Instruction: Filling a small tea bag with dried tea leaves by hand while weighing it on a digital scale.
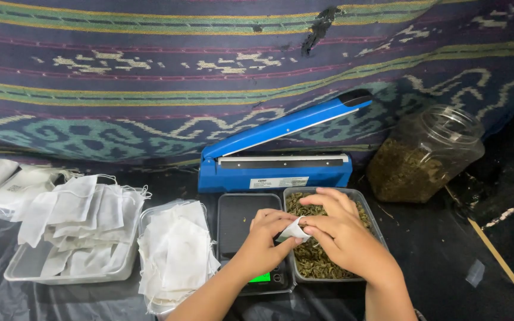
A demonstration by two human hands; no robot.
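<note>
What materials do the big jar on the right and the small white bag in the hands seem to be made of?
The jar looks like clear glossy plastic: its dried contents show through and its rim shines. The small white bag, pinched by the left hand and right hand, seems thin matte filter paper or cloth; which one is unclear.

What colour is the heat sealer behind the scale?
Blue heat sealer, lever arm raised, with a pale sealing strip; seen in the head view.

2 bare forearms, left hand (267, 238) and right hand (335, 229) ungloved, ringless
</note>
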